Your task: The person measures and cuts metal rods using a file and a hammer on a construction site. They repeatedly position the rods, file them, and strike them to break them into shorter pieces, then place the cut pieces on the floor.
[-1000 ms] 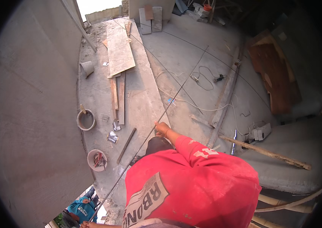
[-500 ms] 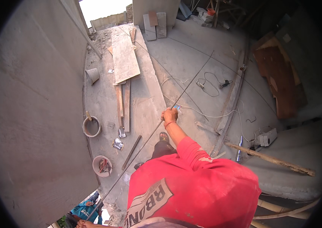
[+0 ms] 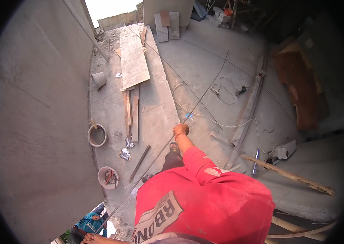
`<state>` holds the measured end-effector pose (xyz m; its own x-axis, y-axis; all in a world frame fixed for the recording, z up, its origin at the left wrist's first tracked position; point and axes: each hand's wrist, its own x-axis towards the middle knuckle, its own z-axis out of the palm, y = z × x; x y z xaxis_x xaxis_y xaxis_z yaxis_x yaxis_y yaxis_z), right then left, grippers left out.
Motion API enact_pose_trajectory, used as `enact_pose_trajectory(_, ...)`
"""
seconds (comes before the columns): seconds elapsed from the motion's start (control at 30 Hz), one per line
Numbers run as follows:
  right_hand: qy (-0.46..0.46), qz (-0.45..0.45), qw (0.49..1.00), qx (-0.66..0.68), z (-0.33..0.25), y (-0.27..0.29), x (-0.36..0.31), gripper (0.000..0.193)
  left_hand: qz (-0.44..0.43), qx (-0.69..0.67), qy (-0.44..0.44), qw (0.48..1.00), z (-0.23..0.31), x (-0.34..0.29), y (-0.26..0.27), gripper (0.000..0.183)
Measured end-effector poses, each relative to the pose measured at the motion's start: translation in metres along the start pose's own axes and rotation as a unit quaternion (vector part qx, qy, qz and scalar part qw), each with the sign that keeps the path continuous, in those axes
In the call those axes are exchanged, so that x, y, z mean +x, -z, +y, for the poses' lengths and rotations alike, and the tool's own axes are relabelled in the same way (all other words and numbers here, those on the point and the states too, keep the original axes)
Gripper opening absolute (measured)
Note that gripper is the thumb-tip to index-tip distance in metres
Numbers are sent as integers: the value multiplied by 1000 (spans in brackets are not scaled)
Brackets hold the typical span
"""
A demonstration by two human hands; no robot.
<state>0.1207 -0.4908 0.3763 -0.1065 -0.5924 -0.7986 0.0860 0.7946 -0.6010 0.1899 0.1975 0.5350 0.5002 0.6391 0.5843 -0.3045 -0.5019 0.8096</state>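
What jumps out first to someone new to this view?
The wearer's bright red shirt, filling the lower middle. Then the long thin metal rod slanting from lower left to upper right, held mid-picture by the right hand and at lower left by the left hand. Near that hand, a co-worker in teal shows.

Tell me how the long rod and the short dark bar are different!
The long rod is longer and thinner; the short dark bar is thicker. The long rod is held in the left hand and right hand; the short dark bar lies on the floor. Both are narrow.
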Motion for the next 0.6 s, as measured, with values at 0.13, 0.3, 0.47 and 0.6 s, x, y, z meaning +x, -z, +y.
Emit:
enact_pose_trajectory(0.13, 125, 16, 978, -168, 3, -11, -5, 18, -32, -40, 29, 998, 8, -13, 14, 20)
enact_pose_trajectory(0.3, 134, 28, 954, -268, 11, -21, 21, 13, -73, -90, 49, 992, 14, -22, 28, 21)
enact_pose_trajectory(0.47, -48, -16, 999, -19, 20, 3, 43, 9, -105, -132, 67, 983, 16, -29, 40, 25)
enact_pose_trajectory(0.6, -16, 79, 995, -53, 31, 25, 54, 21, -149, -181, 85, 968, 17, -33, 48, 29)
